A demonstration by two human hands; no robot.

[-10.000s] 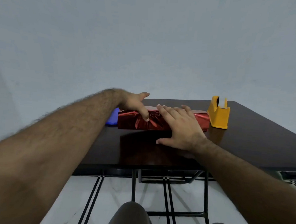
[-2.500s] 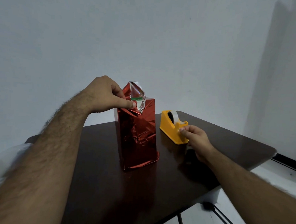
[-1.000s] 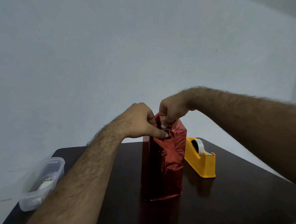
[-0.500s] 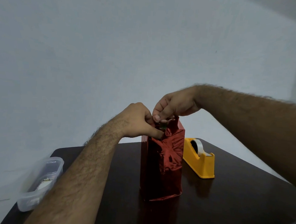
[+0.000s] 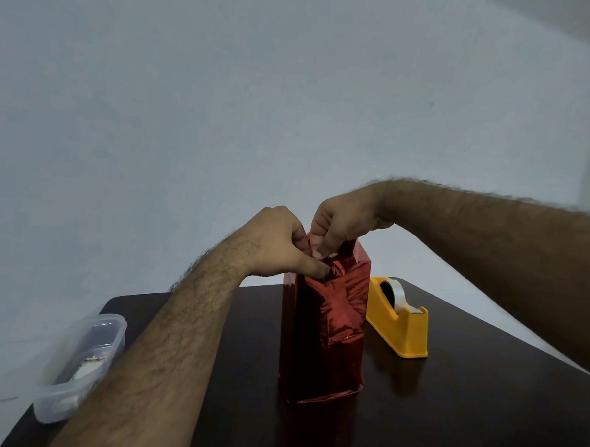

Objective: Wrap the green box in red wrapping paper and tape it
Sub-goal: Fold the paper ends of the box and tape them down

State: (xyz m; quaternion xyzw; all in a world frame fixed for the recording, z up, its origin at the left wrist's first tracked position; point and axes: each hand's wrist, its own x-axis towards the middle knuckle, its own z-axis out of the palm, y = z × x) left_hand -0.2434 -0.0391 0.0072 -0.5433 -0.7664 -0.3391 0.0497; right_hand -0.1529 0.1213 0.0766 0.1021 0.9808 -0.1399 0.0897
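Change: since half a second ago the right hand (image 5: pixel 343 222) has dropped lower onto the box top; the box has stayed put.
Left hand (image 5: pixel 279 244): fingers curled, thumb pressing the folded red wrapping paper (image 5: pixel 325 327) at the top edge.
Right hand: pinching the paper flap from above.
Wrapped box: upright at frame centre on the dark table (image 5: pixel 465 403).
Tape dispenser (image 5: pixel 399 319): yellow, just right of the box.
Plastic container (image 5: pixel 77 365): lower left.
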